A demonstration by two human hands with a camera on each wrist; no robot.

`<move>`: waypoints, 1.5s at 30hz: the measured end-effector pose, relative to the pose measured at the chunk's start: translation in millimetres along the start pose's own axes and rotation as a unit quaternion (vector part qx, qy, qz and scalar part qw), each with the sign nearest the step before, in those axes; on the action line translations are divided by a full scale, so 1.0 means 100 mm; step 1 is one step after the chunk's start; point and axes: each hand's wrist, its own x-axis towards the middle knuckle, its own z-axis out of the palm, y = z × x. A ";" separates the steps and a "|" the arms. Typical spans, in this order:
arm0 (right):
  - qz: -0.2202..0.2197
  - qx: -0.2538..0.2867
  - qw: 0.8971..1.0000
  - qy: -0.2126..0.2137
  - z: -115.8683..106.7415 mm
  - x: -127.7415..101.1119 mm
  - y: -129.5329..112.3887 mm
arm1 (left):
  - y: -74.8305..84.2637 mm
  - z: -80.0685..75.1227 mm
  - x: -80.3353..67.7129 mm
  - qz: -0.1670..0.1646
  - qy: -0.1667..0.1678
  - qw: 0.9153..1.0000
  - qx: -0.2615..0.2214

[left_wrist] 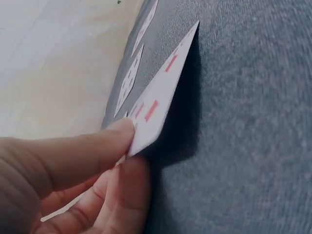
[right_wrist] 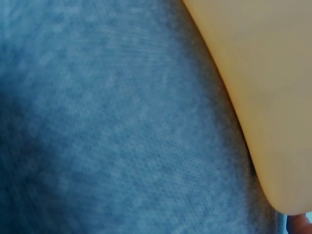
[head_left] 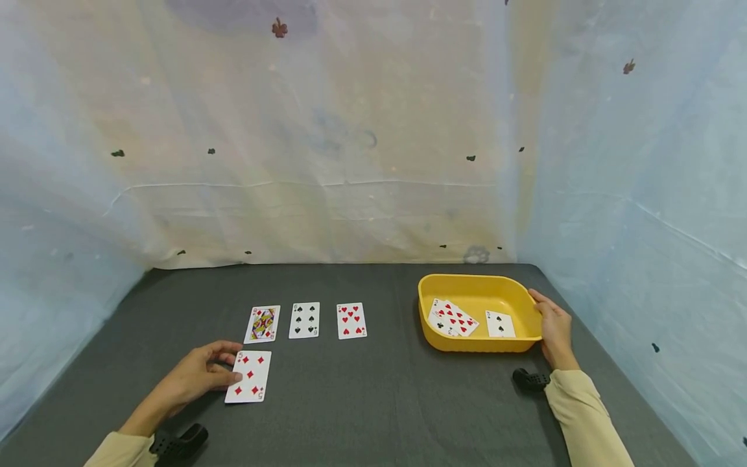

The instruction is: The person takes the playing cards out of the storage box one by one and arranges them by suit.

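My left hand (head_left: 195, 379) pinches the five of diamonds (head_left: 249, 377) between thumb and fingers at its left edge. In the left wrist view that card (left_wrist: 156, 102) slants, its near end raised off the cloth with a shadow beneath. Just beyond it lie a face card (head_left: 262, 324), a six of spades (head_left: 304, 320) and a seven of hearts (head_left: 351, 321) in a row, face up. My right hand (head_left: 556, 327) grips the right end of a yellow tray (head_left: 467, 346); in the right wrist view only a fingertip (right_wrist: 300, 225) shows beside the tray wall (right_wrist: 273, 97).
Inside the tray, overlapping cards (head_left: 452, 318) lie at the left and a single black-suited card (head_left: 500, 324) at the right. A dark grey cloth (head_left: 373, 402) covers the table. Pale sheeting (head_left: 327, 214) hangs behind and at both sides.
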 end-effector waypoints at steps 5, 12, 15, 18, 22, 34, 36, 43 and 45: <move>0.001 -0.002 1.000 0.001 0.01 0.01 0.00 | -0.01 0.01 0.01 0.006 0.008 1.000 0.013; 0.002 0.007 1.000 0.001 0.00 0.01 0.00 | 0.01 0.02 0.03 -0.003 0.029 0.999 0.043; 0.002 0.010 1.000 -0.002 0.00 0.00 0.00 | 0.04 0.02 0.02 -0.011 0.031 0.998 0.051; 0.001 0.010 1.000 -0.004 -0.01 0.00 0.00 | 0.05 0.02 0.02 -0.014 0.031 0.998 0.056; 0.001 0.010 1.000 -0.004 -0.01 0.00 0.00 | 0.05 0.02 0.03 -0.018 0.033 0.998 0.057; -0.001 0.006 1.000 0.001 0.00 -0.01 0.00 | 0.04 -0.01 0.03 -0.013 0.044 0.997 0.062; -0.005 0.004 1.000 0.001 0.00 -0.01 0.00 | 0.06 -0.02 0.04 -0.013 0.049 0.996 0.067; -0.006 0.013 1.000 -0.005 -0.01 -0.01 0.02 | 0.17 -0.05 0.06 -0.018 0.046 0.996 0.072; -0.006 0.014 1.000 -0.003 0.00 0.00 0.03 | 0.20 -0.04 0.08 -0.017 0.045 0.996 0.069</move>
